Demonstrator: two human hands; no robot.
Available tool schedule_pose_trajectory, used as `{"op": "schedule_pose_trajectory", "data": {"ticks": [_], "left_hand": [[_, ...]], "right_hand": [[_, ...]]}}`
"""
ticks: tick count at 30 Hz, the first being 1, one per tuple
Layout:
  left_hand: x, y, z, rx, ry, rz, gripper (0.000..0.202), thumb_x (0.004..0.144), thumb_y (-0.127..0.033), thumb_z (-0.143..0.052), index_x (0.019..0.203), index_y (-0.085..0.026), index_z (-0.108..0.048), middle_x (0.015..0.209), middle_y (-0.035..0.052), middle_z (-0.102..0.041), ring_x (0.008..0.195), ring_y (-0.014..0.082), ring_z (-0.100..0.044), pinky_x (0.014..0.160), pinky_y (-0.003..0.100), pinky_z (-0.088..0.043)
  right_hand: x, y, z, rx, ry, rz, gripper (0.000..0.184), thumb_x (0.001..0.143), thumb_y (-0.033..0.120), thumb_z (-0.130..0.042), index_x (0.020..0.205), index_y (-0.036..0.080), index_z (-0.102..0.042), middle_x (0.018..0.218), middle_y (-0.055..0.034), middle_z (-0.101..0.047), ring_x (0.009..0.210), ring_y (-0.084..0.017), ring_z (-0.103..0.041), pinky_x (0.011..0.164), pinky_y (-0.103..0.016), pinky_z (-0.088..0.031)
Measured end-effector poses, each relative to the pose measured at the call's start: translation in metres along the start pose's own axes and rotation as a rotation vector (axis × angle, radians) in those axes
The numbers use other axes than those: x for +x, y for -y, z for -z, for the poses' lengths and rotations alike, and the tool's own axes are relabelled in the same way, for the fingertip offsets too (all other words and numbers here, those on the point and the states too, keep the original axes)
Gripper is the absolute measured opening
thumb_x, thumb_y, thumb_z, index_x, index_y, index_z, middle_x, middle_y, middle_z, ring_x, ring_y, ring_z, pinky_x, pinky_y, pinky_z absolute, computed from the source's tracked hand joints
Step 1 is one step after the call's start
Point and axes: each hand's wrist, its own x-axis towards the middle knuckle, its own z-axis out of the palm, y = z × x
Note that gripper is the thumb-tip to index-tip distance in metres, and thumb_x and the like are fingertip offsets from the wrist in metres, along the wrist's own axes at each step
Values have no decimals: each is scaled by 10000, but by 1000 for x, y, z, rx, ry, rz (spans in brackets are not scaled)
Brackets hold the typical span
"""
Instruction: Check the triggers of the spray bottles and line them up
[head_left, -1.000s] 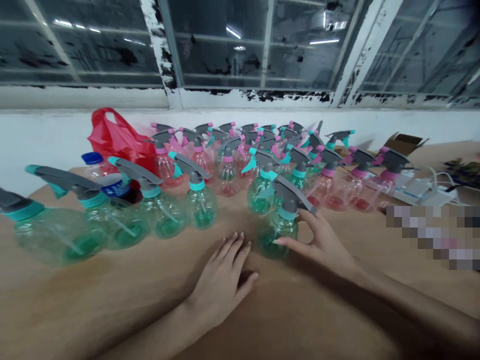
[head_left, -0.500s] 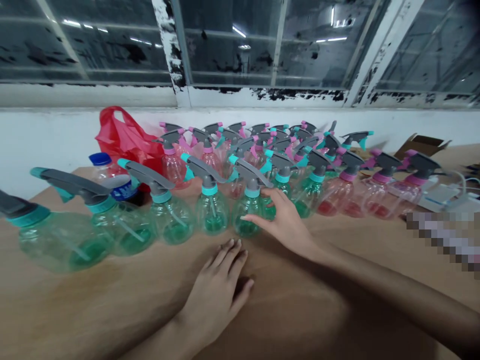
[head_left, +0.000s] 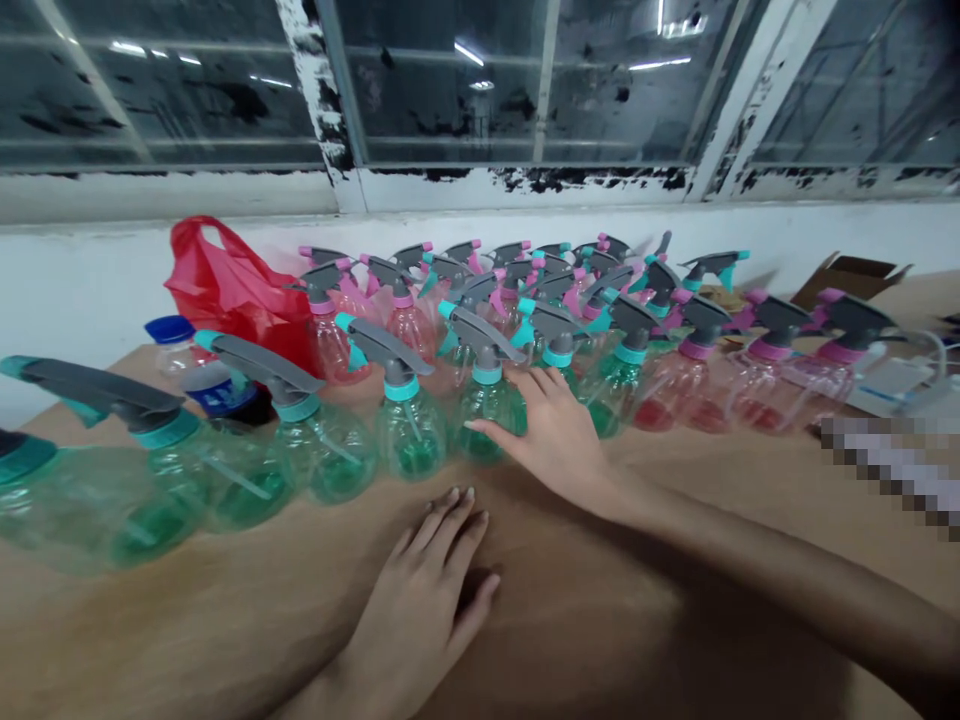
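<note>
My right hand (head_left: 559, 430) grips a clear spray bottle (head_left: 484, 405) with green liquid, a teal collar and a grey trigger head. The thumb lies across its front right side; the other fingers reach behind it and are partly hidden. The bottle stands upright on the table. My left hand (head_left: 424, 590) rests palm down on the wooden table (head_left: 570, 610), fingers stretched out, with nothing in it. Left of the held bottle stands another green spray bottle (head_left: 411, 430); close behind my right hand is a further teal-collared spray bottle (head_left: 557, 345).
More green bottles (head_left: 326, 445) line the front left. Pink-collared bottles (head_left: 694, 385) stand to the right, with several rows behind. A red plastic bag (head_left: 247, 300) and a blue-capped bottle (head_left: 176, 350) are at the back left. An open cardboard box (head_left: 847, 280) lies back right.
The view has shifted slightly. My right hand and its bottle have moved a little back, away from me, relative to the bottle on its left. My left hand stays flat on the table.
</note>
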Motion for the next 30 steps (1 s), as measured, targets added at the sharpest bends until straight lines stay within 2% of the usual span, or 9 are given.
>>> {"op": "schedule_pose_trajectory", "data": {"ticks": [3, 6, 9, 12, 14, 16, 21, 26, 30], "left_hand": [[0, 1, 0, 19, 6, -1, 426, 932, -377, -476, 1279, -139, -537, 1369, 134, -516, 1238, 296, -494, 949, 443, -469], [-1, 2, -1, 13, -23, -8, 423, 935, -377, -471, 1282, -143, -534, 1363, 125, -524, 1235, 292, -497, 963, 443, -459], [-1, 3, -3, -1, -66, -16, 415, 928, -373, -485, 1278, -156, -534, 1345, 111, -541, 1214, 290, -513, 960, 438, -462], [-2, 3, -5, -32, -87, 19, 393, 926, -375, -487, 1264, -182, -539, 1317, 103, -556, 1165, 295, -546, 932, 449, -479], [-1, 2, -6, -73, -92, 79, 356, 934, -364, -477, 1243, -202, -544, 1281, 98, -567, 1121, 288, -571, 911, 446, -493], [-1, 1, -5, -118, -93, 120, 329, 941, -351, -465, 1234, -218, -537, 1247, 90, -570, 1091, 276, -585, 900, 434, -502], [0, -1, -2, -173, -114, 135, 280, 950, -310, -446, 1215, -254, -520, 1206, 63, -567, 1059, 256, -597, 899, 428, -503], [0, -2, 1, -223, -128, 164, 229, 965, -324, -419, 1145, -267, -550, 1054, 32, -610, 955, 228, -636, 841, 377, -530], [6, -4, 4, -256, -158, 152, 205, 961, -301, -440, 1130, -263, -549, 1041, 37, -603, 967, 230, -627, 845, 380, -526]], "right_hand": [[-7, -3, 12, 28, -33, 93, 605, 829, 553, -566, 1273, 146, -510, 1268, -134, -570, 1162, -317, -489, 960, -486, -446], [-18, -15, 30, 44, -59, 164, 423, 882, 440, -548, 1202, 165, -569, 1203, -109, -613, 1101, -269, -541, 957, -442, -456], [-26, -34, 46, 24, -39, 108, 254, 908, 379, -519, 992, 184, -659, 983, -80, -683, 922, -229, -629, 810, -368, -520], [-28, -51, 55, -39, -28, -27, 303, 903, 432, -508, 978, 177, -653, 887, -80, -687, 724, -221, -655, 650, -359, -524], [-25, -57, 56, -54, -30, -89, 377, 888, 485, -509, 1041, 162, -629, 941, -97, -693, 678, -232, -658, 635, -386, -522], [-21, -59, 53, -24, -12, -135, 459, 873, 531, -508, 1129, 159, -590, 1052, -116, -688, 714, -258, -675, 665, -421, -529], [-6, -60, 35, 68, 78, -200, 678, 808, 623, -529, 1293, 151, -483, 1165, -169, -656, 962, -345, -660, 772, -490, -530], [0, -66, 25, 64, 100, -202, 647, 791, 602, -558, 1238, 138, -502, 1182, -197, -613, 1018, -372, -628, 751, -512, -530], [-5, -66, 28, 68, 109, -207, 631, 774, 605, -575, 1203, 149, -501, 1204, -183, -596, 1015, -371, -627, 740, -502, -535]]}}
